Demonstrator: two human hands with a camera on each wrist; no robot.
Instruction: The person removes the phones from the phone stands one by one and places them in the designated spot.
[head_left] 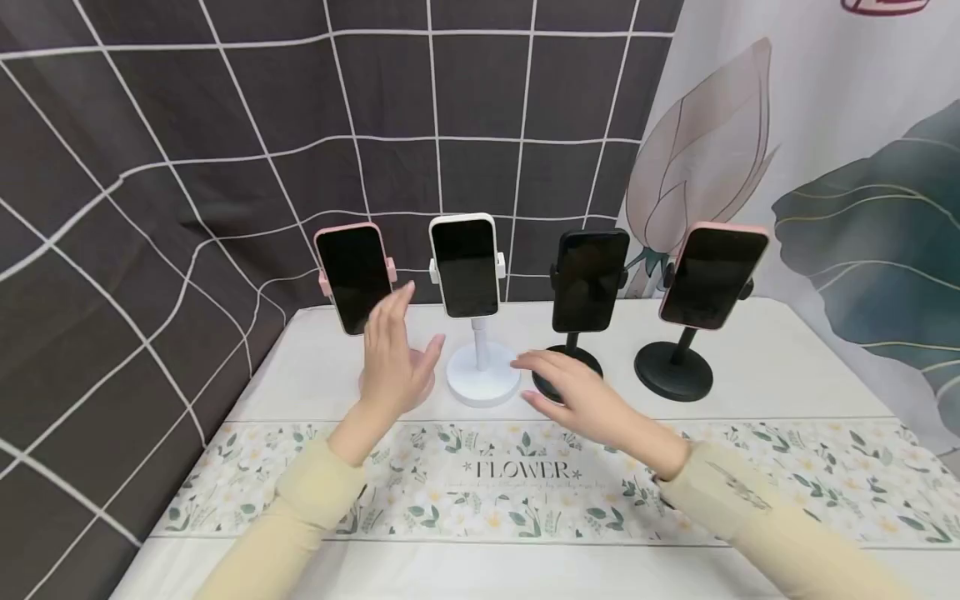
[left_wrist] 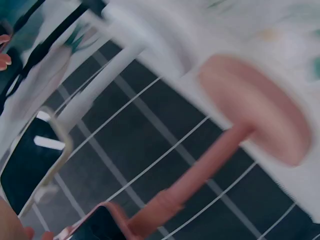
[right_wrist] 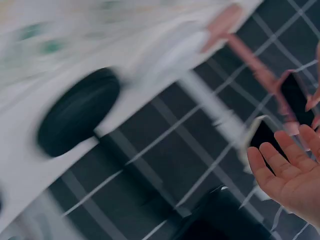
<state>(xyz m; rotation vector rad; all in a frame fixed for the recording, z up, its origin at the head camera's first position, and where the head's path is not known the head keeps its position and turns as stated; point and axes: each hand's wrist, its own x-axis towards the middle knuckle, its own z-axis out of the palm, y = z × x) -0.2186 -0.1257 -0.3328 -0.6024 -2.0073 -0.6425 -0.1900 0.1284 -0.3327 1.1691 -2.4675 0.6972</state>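
The left hand (head_left: pixel 393 358) is raised with fingers extended and thumb spread wide, gripping nothing, in front of a pink phone stand with a round base (left_wrist: pixel 260 105); whether it touches the stand cannot be told. The right hand (head_left: pixel 573 392) reaches inward, fingers fairly straight, thumb apart, also holding nothing, in front of a black round-based phone stand (right_wrist: pixel 80 112). Both arms wear pale yellow sleeves (head_left: pixel 318 492).

A white round-based phone stand (head_left: pixel 483 383) stands between the hands, and a second black round-based phone stand (head_left: pixel 672 372) is at the far right. The four upright stands form a row along the back of a table under a white cloth (head_left: pixel 465 575). A printed band of small flowers and green leaves (head_left: pixel 495 508), lettered "FLOWER", crosses the cloth in front of them. Each stand carries a dark-screened phone: pink-edged, white-edged, black and pink-edged, left to right.

Behind hangs dark grey fabric with a white grid (head_left: pixel 480 92), rippled at the left. At the right, a white curtain (head_left: pixel 817 83) shows a pink bud and blue-green leaf.
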